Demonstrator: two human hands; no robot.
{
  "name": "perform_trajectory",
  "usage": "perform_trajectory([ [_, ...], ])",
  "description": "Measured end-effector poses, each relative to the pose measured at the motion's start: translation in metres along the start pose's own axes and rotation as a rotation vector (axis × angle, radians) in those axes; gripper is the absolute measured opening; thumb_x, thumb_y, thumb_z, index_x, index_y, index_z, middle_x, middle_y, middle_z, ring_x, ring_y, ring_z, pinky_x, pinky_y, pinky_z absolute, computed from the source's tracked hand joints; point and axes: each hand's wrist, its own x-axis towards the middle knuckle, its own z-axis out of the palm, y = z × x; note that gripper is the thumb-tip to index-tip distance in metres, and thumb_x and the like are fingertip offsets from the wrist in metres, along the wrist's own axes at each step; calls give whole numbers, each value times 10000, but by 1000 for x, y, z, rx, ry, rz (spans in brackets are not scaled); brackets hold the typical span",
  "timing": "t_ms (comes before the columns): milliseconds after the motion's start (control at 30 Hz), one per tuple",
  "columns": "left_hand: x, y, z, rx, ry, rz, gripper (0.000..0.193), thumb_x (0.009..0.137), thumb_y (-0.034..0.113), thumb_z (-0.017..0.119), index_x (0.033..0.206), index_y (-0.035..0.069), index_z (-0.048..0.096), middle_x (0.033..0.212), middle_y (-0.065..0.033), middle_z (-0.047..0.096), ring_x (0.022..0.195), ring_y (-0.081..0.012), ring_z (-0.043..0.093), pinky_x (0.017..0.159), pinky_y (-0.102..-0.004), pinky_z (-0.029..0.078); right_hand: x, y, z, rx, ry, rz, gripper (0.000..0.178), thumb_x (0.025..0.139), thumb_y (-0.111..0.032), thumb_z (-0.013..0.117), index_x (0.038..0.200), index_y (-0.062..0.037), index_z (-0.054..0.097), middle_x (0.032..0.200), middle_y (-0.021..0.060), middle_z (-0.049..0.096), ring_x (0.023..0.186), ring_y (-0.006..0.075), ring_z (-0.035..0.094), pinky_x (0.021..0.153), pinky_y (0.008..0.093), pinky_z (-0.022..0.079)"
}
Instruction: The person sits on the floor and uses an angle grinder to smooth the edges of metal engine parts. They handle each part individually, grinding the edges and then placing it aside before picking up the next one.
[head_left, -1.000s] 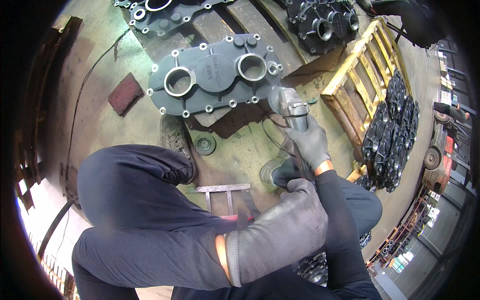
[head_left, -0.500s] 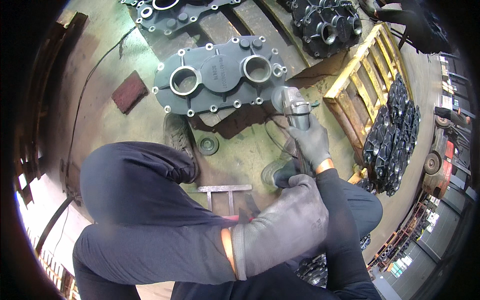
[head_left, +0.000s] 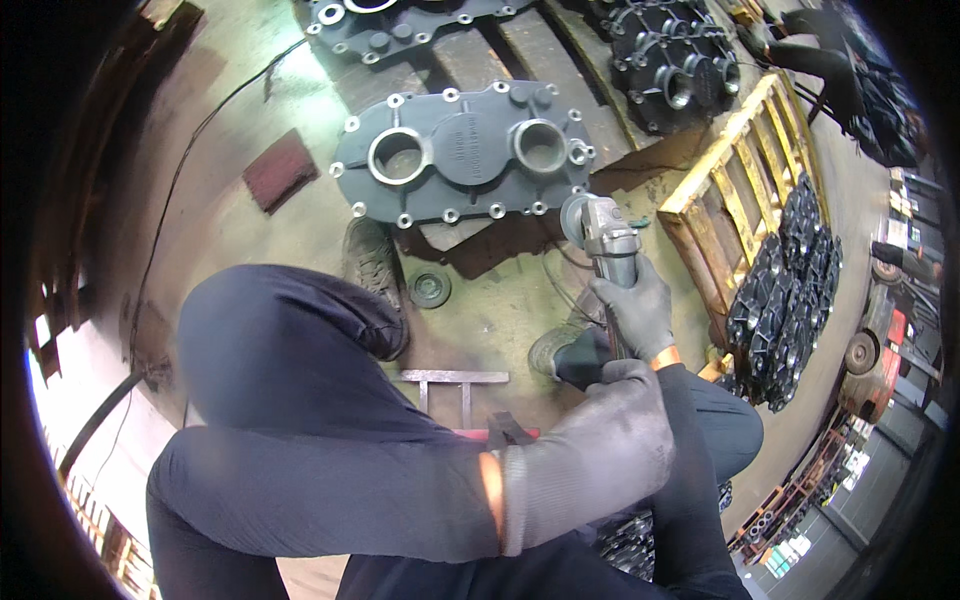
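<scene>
My gloved right hand [head_left: 640, 308] is wrapped round the body of an angle grinder [head_left: 613, 250]. Behind it, my gloved left hand [head_left: 610, 425] is closed at the grinder's rear end, its fingers partly hidden. The grinder's round disc [head_left: 573, 218] is at the lower right edge of a dark grey cast metal cover [head_left: 470, 150]; whether they touch I cannot tell. Two large round holes and a rim of small bright-faced bolt bosses mark the cover. It lies flat on a wooden pallet [head_left: 465, 65].
A second casting [head_left: 400, 40] lies beyond, and dark castings [head_left: 670, 75] are stacked at the far right. Near a yellow wooden crate [head_left: 690, 205] stand more black castings [head_left: 790, 300]. A dark red pad [head_left: 280, 170], a spare disc [head_left: 430, 288] and a metal frame [head_left: 455, 378] rest on the floor.
The whole view has shifted, so things appear farther right. Both hands still hold the grinder, and its disc sits slightly lower against the cover's edge.
</scene>
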Motion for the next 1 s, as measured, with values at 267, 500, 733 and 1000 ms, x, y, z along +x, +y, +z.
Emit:
perform_trajectory([
  [267,-15,8,11,52,282,-46,255,853,220,650,947,10,760,882,-117,695,853,-286,692,863,-415,559,-35,-30,43,113,-146,-41,586,807,-277,898,1297,-8,722,1072,210,795,984,337,784,911,443,593],
  [500,-18,17,2,131,203,-80,226,857,192,647,934,18,770,862,-109,700,795,-268,671,821,-414,558,-35,-30,53,35,-121,-143,643,815,-323,882,1350,-22,691,1117,240,784,1040,397,775,933,465,590],
  [733,23,40,52,-15,174,-33,170,850,182,724,926,69,826,842,-89,753,768,-309,707,753,-513,554,-26,-43,65,-9,-116,-204,657,826,-356,872,1354,-18,675,1163,246,779,1085,402,769,957,465,585],
  [1000,8,24,34,10,192,-51,243,862,197,688,988,22,799,893,-131,738,808,-299,699,800,-478,559,-20,-39,65,-19,-158,-200,682,819,-322,874,1380,-1,657,1179,256,777,1104,388,769,968,462,584],
])
